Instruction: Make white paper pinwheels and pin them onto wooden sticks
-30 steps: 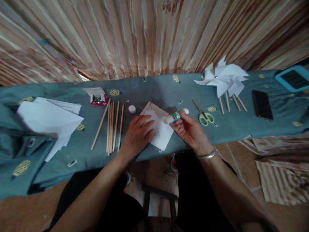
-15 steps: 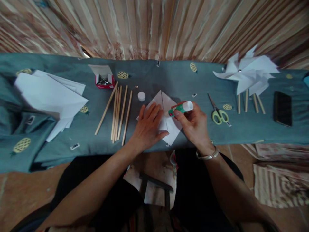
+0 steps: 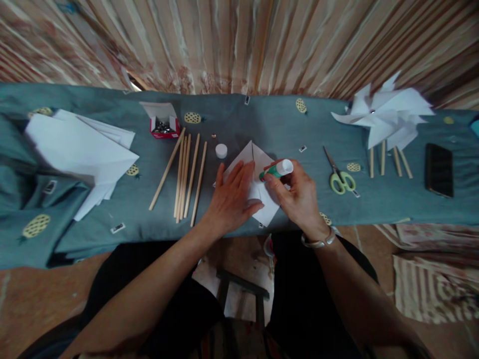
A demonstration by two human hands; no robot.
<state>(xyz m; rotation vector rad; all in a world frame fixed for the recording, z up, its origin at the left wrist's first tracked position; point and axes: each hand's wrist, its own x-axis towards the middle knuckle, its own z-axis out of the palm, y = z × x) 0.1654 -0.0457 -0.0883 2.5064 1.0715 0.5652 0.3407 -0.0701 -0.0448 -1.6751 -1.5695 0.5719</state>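
A white paper square (image 3: 266,213) with slits cut in from its corners lies on the cloth in front of me. My left hand (image 3: 234,197) rests flat on its left part, fingers stretched out. In my right hand (image 3: 297,192) is a green and white glue stick (image 3: 277,170), tilted with its lower end down at the middle of the paper. The glue tip itself is hidden by my fingers. A round white cap (image 3: 221,151) stands just beyond my left fingertips.
Several wooden sticks (image 3: 183,179) lie left of the paper, below a red box of metal pins (image 3: 164,127). Paper sheets (image 3: 82,149) are at far left. Scissors (image 3: 339,178), paper pinwheels (image 3: 389,109) on sticks and a black phone (image 3: 439,170) lie to the right on the green cloth (image 3: 269,112).
My right hand has shifted the glue stick slightly left and down over the paper. My left hand stays pressed on the paper. The whole view has moved a little.
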